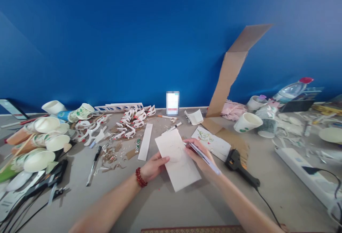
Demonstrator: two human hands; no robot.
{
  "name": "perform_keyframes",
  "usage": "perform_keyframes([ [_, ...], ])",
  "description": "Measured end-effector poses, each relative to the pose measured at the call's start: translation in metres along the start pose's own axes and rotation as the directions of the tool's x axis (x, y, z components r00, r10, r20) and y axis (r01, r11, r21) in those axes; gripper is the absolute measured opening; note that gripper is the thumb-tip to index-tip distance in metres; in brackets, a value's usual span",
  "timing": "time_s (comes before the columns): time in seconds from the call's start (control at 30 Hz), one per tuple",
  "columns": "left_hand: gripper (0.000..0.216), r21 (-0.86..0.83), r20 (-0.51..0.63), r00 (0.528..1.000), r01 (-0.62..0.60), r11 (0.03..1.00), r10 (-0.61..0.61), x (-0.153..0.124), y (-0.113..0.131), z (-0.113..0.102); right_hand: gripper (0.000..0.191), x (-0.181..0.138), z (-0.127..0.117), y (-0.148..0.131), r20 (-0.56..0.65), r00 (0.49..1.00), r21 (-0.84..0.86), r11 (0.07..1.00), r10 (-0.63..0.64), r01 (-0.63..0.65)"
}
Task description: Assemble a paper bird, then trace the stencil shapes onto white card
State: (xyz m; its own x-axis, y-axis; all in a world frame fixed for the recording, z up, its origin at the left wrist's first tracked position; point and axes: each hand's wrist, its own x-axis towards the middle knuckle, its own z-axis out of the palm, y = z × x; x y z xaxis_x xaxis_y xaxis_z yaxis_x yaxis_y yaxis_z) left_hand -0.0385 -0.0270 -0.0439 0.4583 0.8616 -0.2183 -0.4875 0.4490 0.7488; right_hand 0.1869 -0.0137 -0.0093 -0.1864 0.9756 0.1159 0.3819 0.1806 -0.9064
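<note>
A white sheet of card (pixel 184 174) is held up off the table, tilted, with faint rounded lines drawn on its face. My left hand (pixel 155 165) grips its left edge, thumb on top and fingers behind. At the card's right side, my right hand (pixel 199 154) is closed around a slim, pale lavender pen-like tool (pixel 210 163). The tool's tip is hard to make out. Right of that hand lies a paper with a green drawing (pixel 211 142). A white paper strip (pixel 145 142) rests left of the card.
A black glue gun (pixel 242 169) and white power strip (pixel 304 179) lie right. Paper cups (pixel 44 160), a pen (pixel 93 165) and several white-and-red paper cutouts (pixel 130 122) fill the left. Bent cardboard (pixel 227 76) leans on the wall behind; a phone (pixel 172 103) stands at centre.
</note>
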Motion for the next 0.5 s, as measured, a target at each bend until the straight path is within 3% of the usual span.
perform_keyframes([
  [0.13,0.051,0.259,-0.041,0.999,-0.017,0.966,0.029,0.002,0.02,-0.009,0.025,0.001,-0.014,0.003,0.255,0.967,-0.036,0.999,-0.016,0.026],
  [0.23,0.047,0.407,-0.071,0.997,0.052,0.912,-0.025,0.004,0.022,-0.01,0.024,0.002,-0.014,0.005,0.341,0.937,-0.109,0.987,-0.075,0.119],
  [0.3,0.048,0.455,-0.086,0.996,0.073,0.887,-0.037,0.004,0.016,-0.009,0.024,0.001,-0.011,0.005,0.281,0.949,-0.186,0.962,-0.142,0.199],
  [0.4,0.047,0.506,-0.114,0.993,0.047,0.861,0.013,0.006,0.005,-0.009,0.029,-0.001,-0.004,0.003,0.089,0.968,-0.29,0.924,-0.233,0.249],
  [0.5,0.042,0.597,-0.118,0.988,-0.008,0.802,0.098,0.007,-0.001,-0.01,0.031,-0.007,0.003,-0.002,0.022,0.964,-0.218,0.94,-0.265,0.263],
])
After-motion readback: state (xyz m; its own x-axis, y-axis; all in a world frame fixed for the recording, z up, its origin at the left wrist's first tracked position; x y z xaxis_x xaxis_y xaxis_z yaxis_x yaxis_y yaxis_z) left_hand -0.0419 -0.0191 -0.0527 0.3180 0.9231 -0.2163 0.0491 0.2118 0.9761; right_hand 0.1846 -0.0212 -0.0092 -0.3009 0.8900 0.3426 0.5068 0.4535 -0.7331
